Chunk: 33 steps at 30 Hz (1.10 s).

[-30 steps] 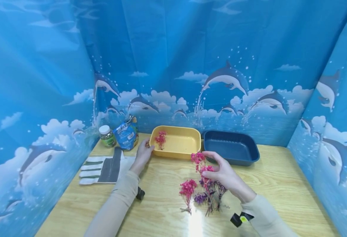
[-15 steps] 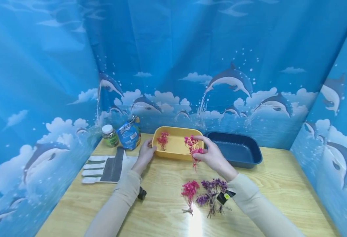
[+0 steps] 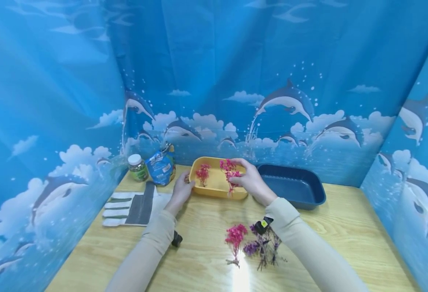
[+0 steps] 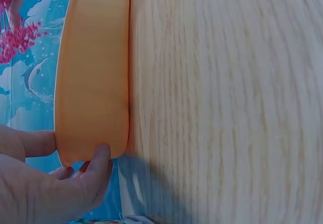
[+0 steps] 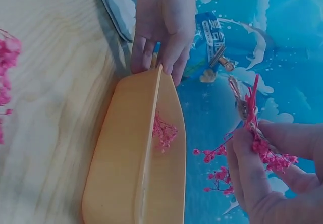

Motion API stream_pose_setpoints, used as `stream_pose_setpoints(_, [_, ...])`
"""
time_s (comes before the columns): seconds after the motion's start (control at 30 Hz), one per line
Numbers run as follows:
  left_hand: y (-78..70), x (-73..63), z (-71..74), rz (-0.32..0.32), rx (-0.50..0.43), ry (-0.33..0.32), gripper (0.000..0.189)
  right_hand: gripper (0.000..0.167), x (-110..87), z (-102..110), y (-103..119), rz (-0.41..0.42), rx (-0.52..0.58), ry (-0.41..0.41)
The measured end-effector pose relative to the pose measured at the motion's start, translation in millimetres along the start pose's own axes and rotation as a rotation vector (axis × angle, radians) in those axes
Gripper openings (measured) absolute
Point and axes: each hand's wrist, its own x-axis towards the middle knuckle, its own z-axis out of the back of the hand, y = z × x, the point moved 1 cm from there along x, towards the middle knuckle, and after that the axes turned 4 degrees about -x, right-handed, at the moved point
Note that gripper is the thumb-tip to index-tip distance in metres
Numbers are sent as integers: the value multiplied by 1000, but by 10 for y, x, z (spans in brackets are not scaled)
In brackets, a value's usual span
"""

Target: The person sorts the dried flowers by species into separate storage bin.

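Observation:
My left hand (image 3: 181, 190) grips the left end of a yellow basin (image 3: 214, 191); in the left wrist view its thumb is at the rim and the fingers lie against the outer wall. A bunch of pink dried flowers (image 3: 203, 173) lies inside, toward that end. Over the basin's right part, my right hand (image 3: 252, 181) pinches another pink bunch (image 3: 228, 166) by its stems. The right wrist view shows those tied stems (image 5: 248, 105) between thumb and fingers. On the table nearer me are a third pink bunch (image 3: 236, 235) and purple dried flowers (image 3: 252, 247), partly covered by the right wrist camera.
A dark blue basin (image 3: 290, 184) stands right of the yellow one. To the left are a lidded jar (image 3: 138, 168), a blue pouch (image 3: 160, 168) and a grey-and-white glove (image 3: 137, 209). A dolphin-printed curtain (image 3: 214, 81) encloses the table's back and sides.
My right hand has carried the pink bunch from above the purple flowers up and left, over the yellow basin. The left hand keeps its grip on the basin; the head view has shifted slightly.

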Motion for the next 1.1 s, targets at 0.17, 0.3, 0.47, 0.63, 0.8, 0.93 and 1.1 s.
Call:
stream_pose_setpoints(0.17, [22, 11, -3, -4, 0, -10, 58, 67, 169, -64, 17, -15, 12, -19])
stream_pose_setpoints(0.3, [33, 18, -14, -14, -4, -21, 58, 68, 323, -130, -17, -34, 30, -19])
stream_pose_setpoints(0.47, [22, 18, -25, -15, -10, -27, 58, 66, 469, -201, -62, -55, 19, -21])
stream_pose_setpoints(0.63, [29, 21, -23, -8, -9, -25, 57, 64, 534, -247, -88, -66, 14, -30])
stream_pose_setpoints(0.8, [38, 17, -24, -14, -2, -26, 57, 64, 604, -279, -146, -53, 17, -31])
stream_pose_setpoints(0.93, [33, 18, -19, -22, 1, -32, 57, 65, 656, -311, -182, -45, 30, -32])
stream_pose_setpoints(1.1, [29, 12, -30, -24, 2, -34, 56, 65, 705, -343, -228, -43, 36, -38])
